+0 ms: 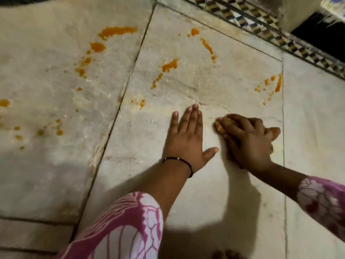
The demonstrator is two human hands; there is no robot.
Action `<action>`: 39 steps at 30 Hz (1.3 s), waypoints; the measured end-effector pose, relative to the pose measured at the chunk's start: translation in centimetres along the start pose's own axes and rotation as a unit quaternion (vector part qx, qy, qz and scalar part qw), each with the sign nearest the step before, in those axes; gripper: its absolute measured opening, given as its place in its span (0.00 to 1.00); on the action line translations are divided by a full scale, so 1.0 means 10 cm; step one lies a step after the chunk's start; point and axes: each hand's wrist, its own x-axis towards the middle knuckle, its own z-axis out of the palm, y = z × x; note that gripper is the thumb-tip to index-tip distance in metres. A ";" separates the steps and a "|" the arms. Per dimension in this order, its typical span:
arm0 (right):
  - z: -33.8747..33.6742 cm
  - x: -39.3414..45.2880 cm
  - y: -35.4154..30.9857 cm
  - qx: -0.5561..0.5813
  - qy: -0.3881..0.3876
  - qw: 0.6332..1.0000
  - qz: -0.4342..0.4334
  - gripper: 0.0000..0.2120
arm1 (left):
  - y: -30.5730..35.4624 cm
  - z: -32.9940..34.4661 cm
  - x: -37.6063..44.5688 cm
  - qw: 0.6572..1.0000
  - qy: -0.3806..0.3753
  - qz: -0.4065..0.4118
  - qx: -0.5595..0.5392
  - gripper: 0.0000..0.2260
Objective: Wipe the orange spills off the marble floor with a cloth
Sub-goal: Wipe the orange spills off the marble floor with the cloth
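Orange spills (169,65) dot the grey marble floor (186,193) in streaks and drops, across the far left slab and the middle slab. My right hand (250,141) presses down on a small orange-stained cloth (222,126), which shows only at the fingertips and under the thumb. My left hand (186,139) lies flat on the floor just left of it, fingers spread, holding nothing. A black band circles the left wrist.
A patterned mosaic border (261,25) runs along the far right of the floor, with a dark opening (321,32) beyond it. Dark joints separate the slabs. More orange drops (272,85) lie near the right joint. My toes show at the bottom edge.
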 end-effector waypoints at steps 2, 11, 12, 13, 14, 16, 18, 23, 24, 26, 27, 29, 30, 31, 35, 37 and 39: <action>0.04 0.10 -0.15 0.015 0.026 0.999 -0.019 0.20 | 0.01 -0.01 -0.03 1.000 0.005 -0.010 0.003 0.42; 0.08 -0.12 0.38 0.055 0.004 0.997 -0.049 0.25 | 0.31 -0.10 -0.08 0.995 -0.041 -0.086 0.015 0.44; 0.11 -0.28 0.54 0.051 -0.009 0.995 -0.090 0.25 | 0.37 -0.07 -0.11 0.995 -0.048 -0.082 0.016 0.45; 0.13 -0.40 0.69 0.049 -0.023 0.991 -0.125 0.26 | 0.39 -0.04 -0.15 0.995 -0.052 -0.080 0.015 0.45; 0.14 -0.47 0.87 0.048 -0.035 0.988 -0.141 0.26 | 0.39 -0.02 -0.20 0.995 -0.055 -0.081 0.009 0.46; 0.13 -0.50 1.25 0.047 -0.053 0.992 -0.108 0.27 | 0.41 -0.01 -0.23 0.994 -0.063 -0.085 0.004 0.46; 0.11 -0.33 1.48 0.047 -0.060 0.997 -0.028 0.28 | 0.42 -0.02 -0.21 0.995 -0.060 -0.085 0.006 0.45; 0.11 0.50 1.13 0.067 -0.049 0.994 0.073 0.29 | 0.45 -0.03 0.04 0.997 -0.020 -0.069 0.018 0.44; 0.13 0.56 0.97 0.064 -0.058 0.995 0.043 0.29 | 0.46 -0.04 0.12 0.997 -0.008 -0.071 0.014 0.44; 0.15 0.45 0.69 0.054 -0.063 0.996 -0.041 0.29 | 0.47 -0.06 0.26 0.997 0.006 -0.074 0.001 0.43; 0.15 0.29 0.62 0.048 -0.055 0.994 -0.081 0.29 | 0.46 -0.06 0.31 0.997 0.009 -0.072 -0.007 0.43; 0.14 -0.11 0.67 0.035 -0.051 0.987 -0.148 0.30 | 0.40 -0.04 0.33 0.998 0.010 -0.065 -0.011 0.42; 0.14 -0.29 0.77 0.032 -0.058 0.982 -0.178 0.31 | 0.35 -0.01 0.30 0.998 0.013 -0.059 -0.002 0.42; 0.14 -0.44 0.92 0.034 -0.065 0.976 -0.205 0.32 | 0.32 0.03 0.25 0.999 0.017 -0.048 0.016 0.41; 0.13 -0.35 1.59 0.037 -0.071 0.987 -0.138 0.37 | 0.28 0.11 0.17 0.998 0.023 -0.041 0.040 0.38; 0.14 -0.02 1.66 0.038 -0.071 0.996 -0.049 0.40 | 0.30 0.11 0.18 0.998 0.031 -0.042 0.030 0.38; 0.15 0.32 1.51 0.033 -0.074 0.997 0.018 0.44 | 0.30 0.11 0.18 0.998 0.034 -0.041 0.031 0.38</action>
